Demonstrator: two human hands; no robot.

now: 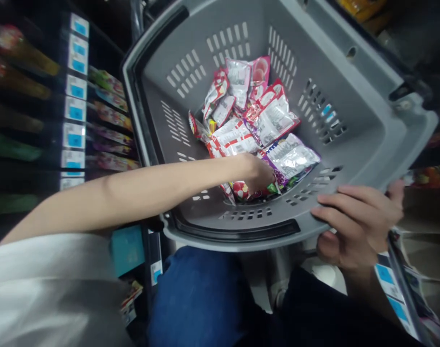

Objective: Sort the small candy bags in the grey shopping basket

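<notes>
A grey plastic shopping basket (350, 111) with slotted walls is tilted in front of me, its opening facing me. Inside lies a heap of shiny candy packets (273, 123), mostly red, white, pink and purple. My left hand (259, 171) reaches down into the basket and touches the packets at the near end. Its fingers are blurred and partly hidden, so their grip cannot be made out. A packet with red fruit printed on it (240, 189) lies just beside that hand. My right hand (360, 221) grips the basket's near right rim, fingers over the edge and thumb below.
At the left stands a shelf with a strip of white and blue price tags (75, 106) and hanging bags (113, 113). More price tags (389, 284) line a shelf edge at lower right. My knee in blue jeans (201, 294) is below the basket, near a teal box (127, 249).
</notes>
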